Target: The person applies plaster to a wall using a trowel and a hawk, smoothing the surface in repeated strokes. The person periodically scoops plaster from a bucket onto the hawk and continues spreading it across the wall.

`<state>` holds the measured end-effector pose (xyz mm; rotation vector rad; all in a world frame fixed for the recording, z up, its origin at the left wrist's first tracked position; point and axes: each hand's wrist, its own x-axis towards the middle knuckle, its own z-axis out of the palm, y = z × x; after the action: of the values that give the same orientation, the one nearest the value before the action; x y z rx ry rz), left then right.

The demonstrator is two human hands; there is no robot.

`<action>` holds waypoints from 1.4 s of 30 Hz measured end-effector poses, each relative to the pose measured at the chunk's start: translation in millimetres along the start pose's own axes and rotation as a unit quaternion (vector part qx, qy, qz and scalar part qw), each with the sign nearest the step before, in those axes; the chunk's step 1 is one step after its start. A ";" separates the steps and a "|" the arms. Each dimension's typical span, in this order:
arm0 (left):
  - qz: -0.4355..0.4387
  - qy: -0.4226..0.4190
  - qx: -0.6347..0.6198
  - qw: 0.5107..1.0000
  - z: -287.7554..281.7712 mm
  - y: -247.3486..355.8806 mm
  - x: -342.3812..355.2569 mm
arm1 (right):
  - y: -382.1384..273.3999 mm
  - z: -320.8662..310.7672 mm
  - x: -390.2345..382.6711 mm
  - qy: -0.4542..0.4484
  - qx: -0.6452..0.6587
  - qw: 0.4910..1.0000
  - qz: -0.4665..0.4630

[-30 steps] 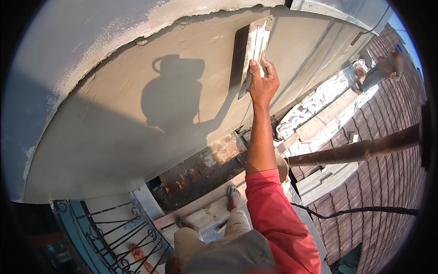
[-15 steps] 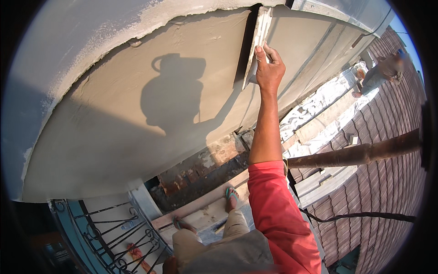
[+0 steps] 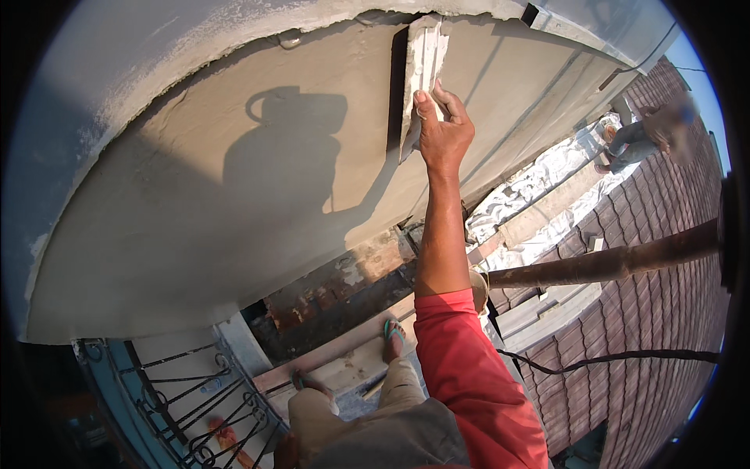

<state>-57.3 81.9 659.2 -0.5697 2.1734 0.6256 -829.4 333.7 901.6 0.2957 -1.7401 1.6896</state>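
Observation:
My right hand (image 3: 447, 134) is closed round the lower part of a long, narrow plastering float (image 3: 426, 59). Pale, dried-looking smears coat the float's ridged back. It stands nearly upright against a wall of smooth grey-beige plaster (image 3: 187, 187), with its upper end close to the ragged top border of the plaster. A dark shadow runs along its left side. At the lower edge, beside my trousers, a small brown patch may be my left hand (image 3: 287, 452); its fingers are hidden.
I stand in sandals on a narrow plank (image 3: 355, 356) beside a dark gap. Lower left is a black iron railing (image 3: 195, 399). A brown pole (image 3: 601, 266) and black cable (image 3: 609, 361) cross the tiled roof (image 3: 625, 313) at right. Another person (image 3: 644, 141) stands farther off.
My right hand and the float have shifted left, and more of the float's ridged back shows. The whole view has shifted slightly too. The other person's posture has changed.

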 end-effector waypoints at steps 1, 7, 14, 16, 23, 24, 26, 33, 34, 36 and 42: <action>0.000 0.003 -0.004 1.000 0.3 -3.6 1.0 | -3.8 2.1 -4.4 -0.007 -0.017 1.000 -0.009; -0.005 0.029 -0.027 0.999 16.3 -23.6 2.2 | -23.4 23.1 -27.5 -0.007 -0.007 1.000 -0.013; 0.029 0.046 -0.001 0.999 34.0 -39.4 0.6 | -45.1 49.7 -64.7 -0.021 -0.026 0.998 -0.045; 0.008 0.043 -0.002 0.999 35.3 -41.0 0.2 | -50.1 58.5 -72.9 -0.020 -0.010 0.999 -0.049; -0.104 0.033 -0.175 0.979 34.4 -38.6 -7.4 | -64.7 76.7 -92.8 -0.012 0.005 1.000 -0.028; -0.122 0.032 -0.173 0.977 32.8 -37.4 -7.2 | -67.3 78.6 -95.3 -0.013 -0.001 0.999 -0.032; -0.169 0.020 -0.160 0.972 29.4 -35.3 -7.2 | -72.8 83.0 -101.3 -0.017 -0.007 0.999 -0.040; -0.154 0.026 -0.216 0.964 32.5 -60.8 -5.8 | -95.8 108.6 -134.0 -0.034 0.000 0.998 -0.058; -0.121 0.036 -0.192 0.973 36.9 -68.2 -4.5 | -98.9 112.3 -138.0 -0.025 0.004 0.998 -0.053; -0.084 0.052 -0.167 0.981 46.4 -80.4 -2.4 | -105.3 117.8 -147.5 -0.032 -0.022 0.996 -0.074; -0.063 0.054 -0.138 0.987 26.6 -98.6 -15.1 | -125.7 138.1 -170.0 -0.056 -0.056 0.988 -0.135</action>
<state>23.6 24.0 631.7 -0.8990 2.1442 0.8492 -671.4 136.9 909.0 0.5565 -1.7792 1.3993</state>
